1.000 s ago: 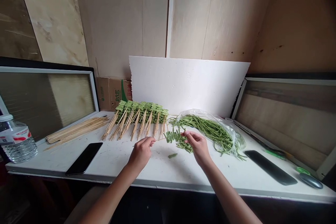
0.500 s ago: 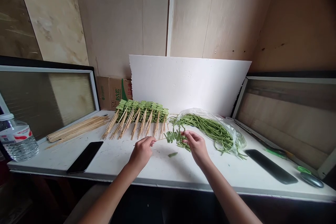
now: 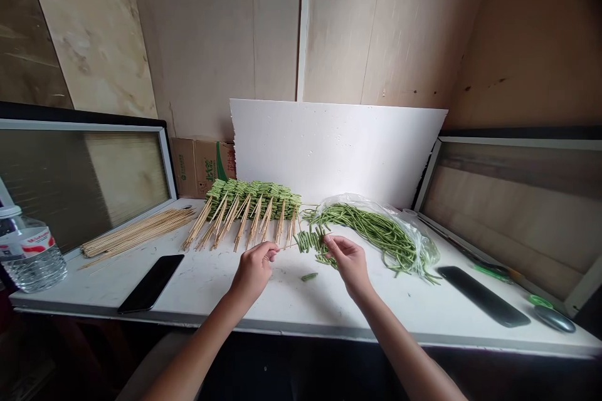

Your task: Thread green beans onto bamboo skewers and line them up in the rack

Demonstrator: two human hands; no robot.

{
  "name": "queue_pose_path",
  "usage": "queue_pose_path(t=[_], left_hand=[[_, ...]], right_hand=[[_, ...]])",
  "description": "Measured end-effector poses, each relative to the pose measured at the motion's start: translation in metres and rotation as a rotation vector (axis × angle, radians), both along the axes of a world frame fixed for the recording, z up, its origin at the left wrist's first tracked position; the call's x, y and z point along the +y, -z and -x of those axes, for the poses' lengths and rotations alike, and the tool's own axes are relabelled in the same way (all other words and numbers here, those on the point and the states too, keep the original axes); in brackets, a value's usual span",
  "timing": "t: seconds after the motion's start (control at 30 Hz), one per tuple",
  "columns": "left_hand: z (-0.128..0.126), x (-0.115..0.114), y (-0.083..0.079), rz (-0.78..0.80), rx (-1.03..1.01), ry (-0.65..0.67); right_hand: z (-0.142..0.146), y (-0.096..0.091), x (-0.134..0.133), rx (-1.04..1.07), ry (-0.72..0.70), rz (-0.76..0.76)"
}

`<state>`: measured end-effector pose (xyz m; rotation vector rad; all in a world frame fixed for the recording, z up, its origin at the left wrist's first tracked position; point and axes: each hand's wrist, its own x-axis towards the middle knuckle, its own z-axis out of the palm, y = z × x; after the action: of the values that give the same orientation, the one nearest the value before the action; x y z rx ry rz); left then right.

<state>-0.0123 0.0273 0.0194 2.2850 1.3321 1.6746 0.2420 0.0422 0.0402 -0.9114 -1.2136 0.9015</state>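
**Partway through a threading run**

Threading was judged to be the step in hand. A thin bamboo skewer [image 3: 286,247] was pinched at its near end between thumb and fingertips of the left hand [image 3: 254,272], the fingers closed narrow on it. It was held roughly level just above the white table [image 3: 291,304]. A short row of cut bean pieces [image 3: 306,242] was seen strung toward its far end.

The right hand [image 3: 350,263] was closed at the fingertips on a bean piece [image 3: 324,243] at the skewer's tip (whether already pierced could not be told), just over a small heap [image 3: 330,260] of cut lengths. One stray piece [image 3: 309,277] lay on the table between the hands.

Behind were stacked the finished skewers [image 3: 249,200], near the white board [image 3: 338,144]. To the left lay bare sticks [image 3: 136,233], and to the right long beans [image 3: 376,232] in a plastic bag [image 3: 418,244].

Any further piece, it was judged, would have to be met square-on by the point and slid up tight against the row.
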Motion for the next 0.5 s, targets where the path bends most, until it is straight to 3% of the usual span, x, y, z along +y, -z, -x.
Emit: queue_pose_path(t=[0.17, 0.37, 0.5], left_hand=[[0.002, 0.003, -0.001, 0.038, -0.011, -0.057], [0.003, 0.000, -0.001, 0.031, -0.022, -0.006], [0.002, 0.000, 0.001, 0.051, -0.015, 0.008]], right_hand=[[-0.007, 0.000, 0.006, 0.104, -0.022, 0.006], [-0.012, -0.006, 0.008, 0.196, -0.151, 0.074], [-0.011, -0.009, 0.005, 0.212, -0.156, 0.093]])
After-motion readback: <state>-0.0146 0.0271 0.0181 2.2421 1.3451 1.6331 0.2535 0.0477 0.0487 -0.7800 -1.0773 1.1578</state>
